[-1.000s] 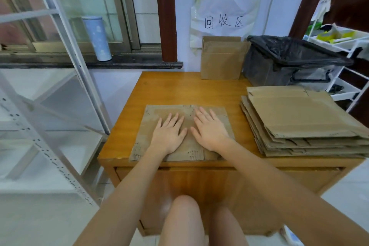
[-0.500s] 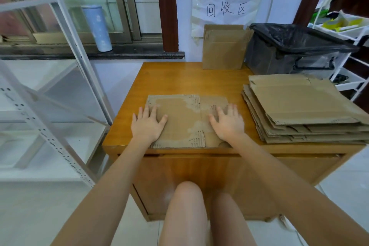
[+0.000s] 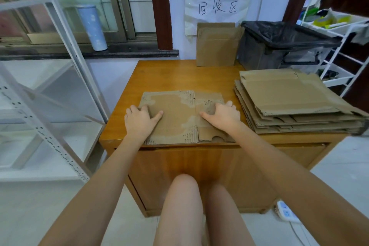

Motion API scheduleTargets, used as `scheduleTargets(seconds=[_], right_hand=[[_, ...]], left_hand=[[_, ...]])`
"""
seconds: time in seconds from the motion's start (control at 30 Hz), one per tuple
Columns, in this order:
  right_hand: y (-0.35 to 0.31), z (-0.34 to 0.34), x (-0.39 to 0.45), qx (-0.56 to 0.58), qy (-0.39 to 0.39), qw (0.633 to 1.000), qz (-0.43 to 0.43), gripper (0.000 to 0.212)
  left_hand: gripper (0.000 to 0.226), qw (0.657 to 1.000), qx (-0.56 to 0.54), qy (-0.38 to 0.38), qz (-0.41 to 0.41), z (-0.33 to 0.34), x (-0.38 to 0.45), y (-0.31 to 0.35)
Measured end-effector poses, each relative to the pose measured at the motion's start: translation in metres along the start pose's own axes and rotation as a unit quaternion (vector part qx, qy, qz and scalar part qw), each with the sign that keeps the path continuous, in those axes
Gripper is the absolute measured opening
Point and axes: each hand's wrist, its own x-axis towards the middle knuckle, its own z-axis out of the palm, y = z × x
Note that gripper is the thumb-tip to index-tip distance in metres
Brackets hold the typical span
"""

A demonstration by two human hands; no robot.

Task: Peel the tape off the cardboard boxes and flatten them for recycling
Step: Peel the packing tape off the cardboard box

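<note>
**Hands shift from pressing to gripping the edges of a flattened box**

A second earlier both hands lie side by side, palms flat, on the middle of the flattened box (image 3: 179,118); half a second ago they have slid apart toward its two sides. Now the left hand (image 3: 139,121) sits at the box's left edge and the right hand (image 3: 221,117) at its right edge — fingers curling over the margins, thumbs pointing inward across the top face. The change suggests that pressing is finished and the sheet is about to be lifted. How far the fingertips reach under the cardboard cannot be told, since the hands hide them.

The box lies between the hands on the wooden table (image 3: 179,74), its surface torn where tape has come away. Just to the right of the right hand rests the stack of flattened boxes (image 3: 289,102) — the likely destination. Beyond the hands, against the wall, stands an unflattened box (image 3: 216,48), with a black-lined bin (image 3: 279,46) beside it.
</note>
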Motion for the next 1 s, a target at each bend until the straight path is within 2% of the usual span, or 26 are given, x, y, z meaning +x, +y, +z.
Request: scheduleTargets(seconds=[0.07,0.17,0.3,0.47,0.6,0.7,0.8,1.0], right_hand=[[-0.003,-0.008,-0.003,0.056,0.016,0.998,-0.004,0.077],[-0.008,-0.030,-0.005,0.083,0.049,0.995,-0.012,0.082],[-0.002,-0.071,-0.003,0.057,0.120,0.991,-0.006,0.079],[0.046,-0.122,0.000,0.019,0.211,0.977,0.014,0.086],[0.118,-0.146,0.003,0.019,0.200,0.978,0.059,0.088],[0.175,-0.152,0.003,0.024,0.178,0.980,0.087,0.078],[0.219,-0.155,0.002,0.023,0.163,0.980,0.113,0.068],[0.272,-0.153,0.017,0.035,0.159,0.978,0.131,0.069]], left_hand=[[0.078,1.000,-0.023,0.001,-0.017,-0.011,0.001,0.002],[0.084,0.999,-0.031,0.016,-0.024,-0.032,0.008,0.004],[0.085,0.997,-0.059,0.048,-0.005,-0.062,0.028,0.022],[0.087,0.990,-0.123,0.042,0.052,-0.091,0.037,0.083],[0.097,0.985,-0.141,-0.024,0.096,-0.093,0.025,0.155],[0.100,0.978,-0.148,-0.072,0.127,-0.081,0.013,0.208],[0.100,0.972,-0.157,-0.097,0.144,-0.066,0.004,0.255],[0.098,0.965,-0.167,-0.131,0.152,-0.046,0.002,0.314]])
